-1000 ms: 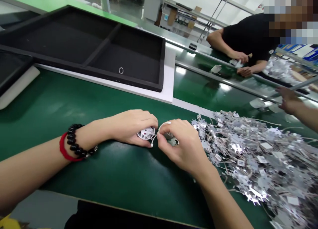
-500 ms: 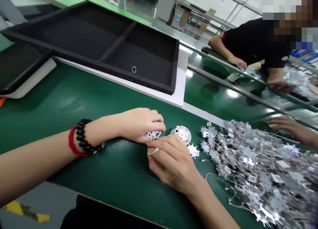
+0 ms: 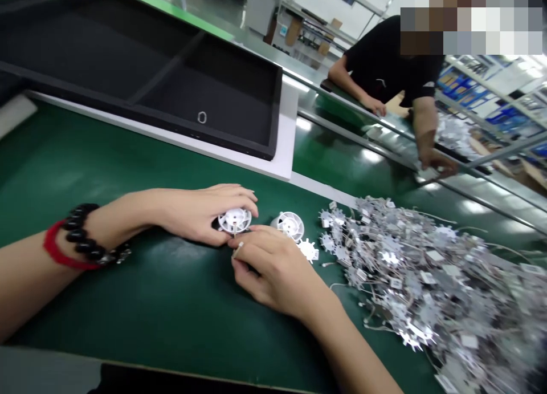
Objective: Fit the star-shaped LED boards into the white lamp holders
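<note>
My left hand (image 3: pixel 194 214), with a black bead bracelet and a red band at its wrist, grips a round white plastic housing (image 3: pixel 235 219) between thumb and fingers. The housing's spoked open face points up. My right hand (image 3: pixel 277 268) is closed in a pinch at the housing's near edge, on a thin white cable (image 3: pixel 238 249) whose small connector end sticks out over the fingers. Its fingertips hide part of the cable. Just beyond the right hand stand a second white housing (image 3: pixel 290 226) and a flat star-shaped plate (image 3: pixel 308 250) with a white connector.
A large heap of silvery star-shaped plates with cables (image 3: pixel 410 274) covers the right of the green table (image 3: pixel 171 303). A black divided tray (image 3: pixel 205 133) on a white board lies at the back left. Across metal rails (image 3: pixel 354 134), a person in black (image 3: pixel 384 57) works.
The view has swung to the right, so things sit further left. My left fingers have spread, baring more of the housing. The other person's hand has left the heap.
</note>
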Demonstrator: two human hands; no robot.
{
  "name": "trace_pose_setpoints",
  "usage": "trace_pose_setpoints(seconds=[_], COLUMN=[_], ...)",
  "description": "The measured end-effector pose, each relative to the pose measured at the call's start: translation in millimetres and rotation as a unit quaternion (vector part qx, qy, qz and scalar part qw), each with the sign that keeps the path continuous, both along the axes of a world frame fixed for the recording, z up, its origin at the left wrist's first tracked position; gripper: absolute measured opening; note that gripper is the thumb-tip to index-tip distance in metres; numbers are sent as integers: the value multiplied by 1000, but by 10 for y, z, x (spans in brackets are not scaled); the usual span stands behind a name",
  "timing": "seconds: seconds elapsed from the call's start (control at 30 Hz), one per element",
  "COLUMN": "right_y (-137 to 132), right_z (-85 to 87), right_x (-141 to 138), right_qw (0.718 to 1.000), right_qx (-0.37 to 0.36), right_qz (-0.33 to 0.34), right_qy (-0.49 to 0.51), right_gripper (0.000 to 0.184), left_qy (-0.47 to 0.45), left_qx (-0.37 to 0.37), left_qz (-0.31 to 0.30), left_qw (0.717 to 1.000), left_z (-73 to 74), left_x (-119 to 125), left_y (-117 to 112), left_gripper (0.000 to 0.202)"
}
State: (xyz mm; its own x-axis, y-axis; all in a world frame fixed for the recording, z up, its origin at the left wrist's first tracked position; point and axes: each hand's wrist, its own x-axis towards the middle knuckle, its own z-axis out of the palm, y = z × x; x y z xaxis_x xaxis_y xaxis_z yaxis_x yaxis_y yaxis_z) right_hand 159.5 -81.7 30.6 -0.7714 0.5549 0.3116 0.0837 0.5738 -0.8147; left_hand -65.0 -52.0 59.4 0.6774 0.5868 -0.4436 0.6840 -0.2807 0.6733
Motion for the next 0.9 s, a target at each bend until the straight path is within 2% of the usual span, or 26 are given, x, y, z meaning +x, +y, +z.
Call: trace_pose_setpoints(seconds=[0.13,0.23,0.33,0.4,0.43,0.5,0.57,0.67,0.73,0.83,0.9], right_y=[18,63,193,326,398,533,631,685,678,662,665], right_z=[-11,52,149,169,154,81,-26,-166,-217,-238,-223], right_x=[50,119,266,421,514,717,916,1132,1202,1228,1214], right_qw=[998,999,997,987,978,952,918,860,841,836,849], right_qx=[7,1,-7,-15,-22,-41,-63,-98,-108,-111,-100], right_qz=[50,37,-32,-132,-194,-302,-343,-325,-296,-274,-287], right_qy=[-27,3,74,91,69,-38,-189,-382,-441,-463,-432], right_gripper=[30,40,37,32,30,26,25,30,28,20,20], left_qy=[12,-22,-51,-56,-55,-49,-43,-26,-15,1,10], left_qx=[10,50,86,101,105,110,106,80,76,109,147], left_qz=[27,59,52,34,28,24,26,28,26,25,22], left_qw=[1000,997,994,993,993,992,993,996,997,994,989], left_z=[-25,-115,-171,-185,-189,-196,-199,-199,-204,-219,-217], left_x=[-31,10,75,107,116,124,123,123,129,151,176], left_y=[24,10,-24,-51,-63,-83,-93,-102,-114,-146,-166], left_gripper=[51,47,36,28,26,24,25,26,29,37,43])
